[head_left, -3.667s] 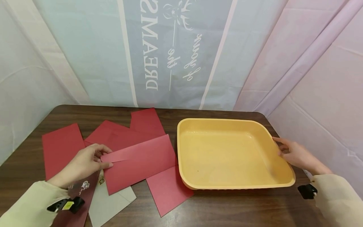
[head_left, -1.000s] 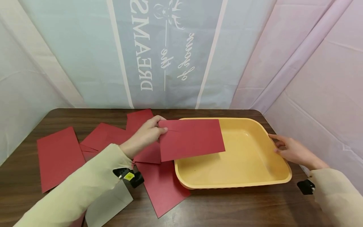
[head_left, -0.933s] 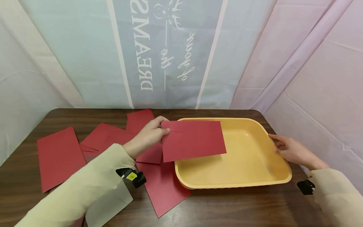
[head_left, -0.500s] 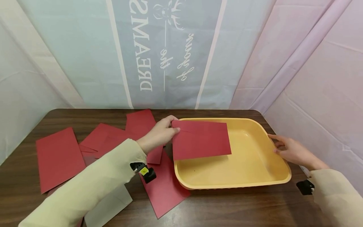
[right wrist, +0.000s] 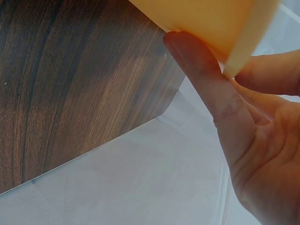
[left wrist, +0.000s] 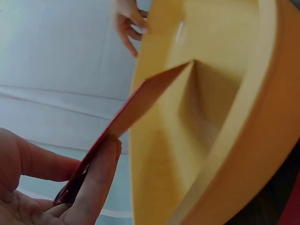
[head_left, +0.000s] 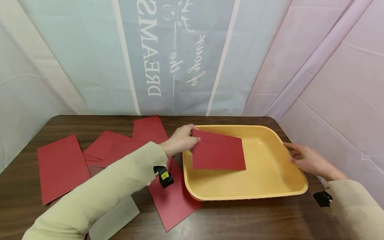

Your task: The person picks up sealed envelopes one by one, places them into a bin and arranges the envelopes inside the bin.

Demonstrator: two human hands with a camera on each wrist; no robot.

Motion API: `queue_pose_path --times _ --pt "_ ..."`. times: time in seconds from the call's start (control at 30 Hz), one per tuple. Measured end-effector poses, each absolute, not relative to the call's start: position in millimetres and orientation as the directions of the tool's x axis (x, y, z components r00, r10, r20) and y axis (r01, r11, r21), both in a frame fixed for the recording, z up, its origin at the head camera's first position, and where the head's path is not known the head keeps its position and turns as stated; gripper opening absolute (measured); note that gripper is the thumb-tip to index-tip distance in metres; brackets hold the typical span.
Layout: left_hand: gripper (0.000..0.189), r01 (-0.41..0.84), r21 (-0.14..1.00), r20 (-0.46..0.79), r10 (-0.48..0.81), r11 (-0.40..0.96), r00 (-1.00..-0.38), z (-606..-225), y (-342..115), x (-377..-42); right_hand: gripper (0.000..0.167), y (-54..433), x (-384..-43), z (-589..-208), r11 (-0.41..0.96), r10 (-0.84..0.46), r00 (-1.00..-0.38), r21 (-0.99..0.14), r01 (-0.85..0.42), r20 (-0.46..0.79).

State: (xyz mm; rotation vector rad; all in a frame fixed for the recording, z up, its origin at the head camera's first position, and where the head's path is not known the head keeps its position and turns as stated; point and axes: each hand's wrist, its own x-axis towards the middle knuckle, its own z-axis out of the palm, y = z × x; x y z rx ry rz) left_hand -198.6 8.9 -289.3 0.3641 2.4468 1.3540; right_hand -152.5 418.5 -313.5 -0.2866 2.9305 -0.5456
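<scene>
The left hand [head_left: 181, 139] pinched a red envelope [head_left: 219, 154] by its near corner between thumb and fingers [left wrist: 101, 176], holding it tilted over the yellow tray [head_left: 282, 195], its far edge low inside the basin. The right hand [head_left: 306, 159] steadied the tray's far rim, thumb under the lip and fingers above it. A good placement probably called for lowering the envelope flat before letting go, with the tray kept braced so it would not slide on the table [head_left: 240, 220]. The tray held nothing else that showed. More red envelopes [head_left: 60, 165] lay scattered behind the left hand, one [head_left: 174, 200] just beneath that wrist.
</scene>
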Motion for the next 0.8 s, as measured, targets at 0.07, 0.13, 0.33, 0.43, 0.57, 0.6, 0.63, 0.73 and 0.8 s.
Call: queue_pose_path --times 0.07,0.13,0.33,0.43,0.57,0.6,0.63,0.73,0.8 --pt "0.028 0.067 0.835 -0.172 0.375 0.546 -0.911 -291 11 -199 0.057 418 -152 -314 0.916 -0.214 -0.971 -0.368 -0.162 -0.104" --pt "0.031 0.08 0.811 -0.181 0.378 0.579 -0.908 -292 12 -200 0.057 418 -152 -314 0.915 -0.215 -0.971 -0.368 -0.164 -0.101" --pt "0.026 0.143 0.729 -0.195 0.403 0.67 -0.894 -291 18 -203 0.057 419 -152 -316 0.912 -0.22 -0.972 -0.371 -0.173 -0.087" --pt "0.008 0.157 0.69 -0.214 0.407 0.706 -0.888 -290 21 -204 0.057 420 -152 -316 0.914 -0.222 -0.971 -0.364 -0.177 -0.084" --pt "0.026 0.161 0.65 -0.234 0.397 0.743 -0.888 -292 25 -205 0.057 421 -153 -316 0.917 -0.22 -0.972 -0.358 -0.177 -0.085" --pt "0.028 0.157 0.645 -0.24 0.393 0.748 -0.888 -292 27 -205 0.057 421 -153 -316 0.916 -0.222 -0.971 -0.359 -0.179 -0.084" --pt "0.031 0.154 0.636 -0.248 0.389 0.756 -0.887 -293 28 -205 0.057 421 -153 -316 0.915 -0.225 -0.971 -0.359 -0.181 -0.084" --pt "0.038 0.139 0.607 -0.278 0.373 0.783 -0.885 -296 33 -206 0.057 421 -153 -317 0.916 -0.226 -0.971 -0.358 -0.183 -0.082" --pt "0.042 0.127 0.581 -0.308 0.361 0.804 -0.88 -297 37 -206 0.058 421 -153 -317 0.915 -0.229 -0.97 -0.358 -0.185 -0.084"
